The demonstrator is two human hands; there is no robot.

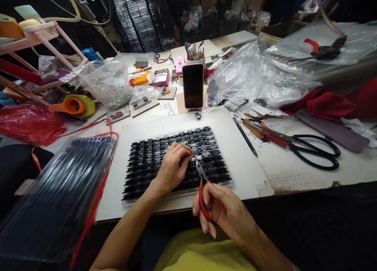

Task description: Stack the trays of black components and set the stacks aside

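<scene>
Fingers of the left hand (173,165) pinch a small part on the black tray (147,165), which lies on a white board (235,153). Beside it, the right hand (224,212) grips red-handled pliers (202,176), tips touching that part. Judged step: working 1 piece; next calls for steady, fine aim.

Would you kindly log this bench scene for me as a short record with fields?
left hand: rests on the tray, fingers pinching a small part
right hand: grips red-handled pliers, tips at that part
tray: clear, rows of black parts, on a white board
behind tray: phone standing upright
right of board: black pen, scissors
left: stack of trays
</scene>
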